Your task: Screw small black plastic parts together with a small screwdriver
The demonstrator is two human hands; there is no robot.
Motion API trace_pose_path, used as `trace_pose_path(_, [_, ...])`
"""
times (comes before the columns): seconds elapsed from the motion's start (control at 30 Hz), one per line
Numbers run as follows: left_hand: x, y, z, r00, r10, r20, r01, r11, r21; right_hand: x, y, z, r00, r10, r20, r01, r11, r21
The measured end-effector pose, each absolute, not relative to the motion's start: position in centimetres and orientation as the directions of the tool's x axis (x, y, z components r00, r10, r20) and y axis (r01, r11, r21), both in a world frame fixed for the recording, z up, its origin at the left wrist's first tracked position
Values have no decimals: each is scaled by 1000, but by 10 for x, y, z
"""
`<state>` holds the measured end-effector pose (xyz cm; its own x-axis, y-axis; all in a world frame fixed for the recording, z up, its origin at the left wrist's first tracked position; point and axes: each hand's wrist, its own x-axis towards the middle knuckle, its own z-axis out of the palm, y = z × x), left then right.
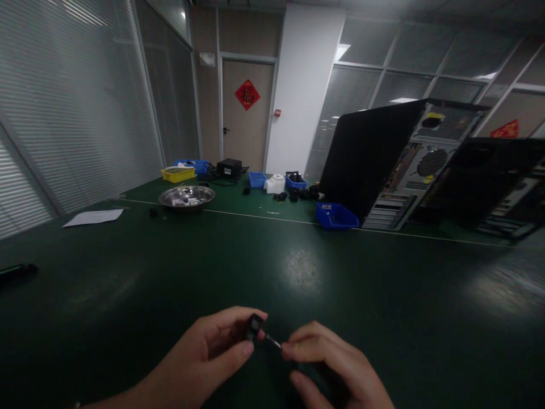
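While the left hand [213,349] pinches a small black part [254,325] | right hand [330,363] fingertips grip a thin tool [273,341] (a screwdriver, probably) | near table [298,267] edge | best kept aligned, steady.

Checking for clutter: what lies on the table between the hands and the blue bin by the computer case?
Nothing: in the head view only bare green table separates the hands from the blue bin.

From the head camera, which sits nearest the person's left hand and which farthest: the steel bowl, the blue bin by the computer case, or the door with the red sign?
1. Steel bowl, nearest the left hand, on the table's far left.
2. Blue bin, to the right, beside the computer case; nearly as close, so 1 and 2 are a close call.
3. Door, farthest, in the back wall.
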<state>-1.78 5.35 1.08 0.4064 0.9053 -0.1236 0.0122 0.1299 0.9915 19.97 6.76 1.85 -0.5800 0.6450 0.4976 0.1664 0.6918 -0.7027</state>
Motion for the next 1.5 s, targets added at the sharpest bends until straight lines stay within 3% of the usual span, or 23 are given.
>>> trace_pose_path(0.2, [-12, 44, 27, 332, 942, -49, 268, -44, 963, 202, 65, 18, -624, 657, 423, 193, 654, -731])
trace_pose_path(0.37, [-12, 40, 24, 324, 946, -2, 314, -105, 944, 202, 64, 19, -655, 649, 388, 201, 644, -738])
trace_pose_path(0.53, [-13, 42, 15, 392, 920, 14, 258, -124, 958, 201, 65, 18, -649, 631, 425, 183, 672, -718])
trace_pose_path(0.87, [-13, 49, 11, 499, 862, -92, 29, 89, 996, 200, 63, 16, -660, 613, 433, 149, 673, -725])
trace_pose_path(1.17, [-14, 51, 13, 436, 889, -142, 8, 154, 988, 202, 62, 19, -601, 663, 446, 174, 654, -737])
trace_pose_path(1.3, [-13, 47, 22, 415, 897, -152, 134, 105, 985, 202, 61, 20, -544, 702, 459, 190, 637, -747])
trace_pose_path(1.5, [-13, 40, 24, 387, 922, 2, 442, -187, 877, 202, 61, 22, -525, 738, 424, 217, 598, -772])
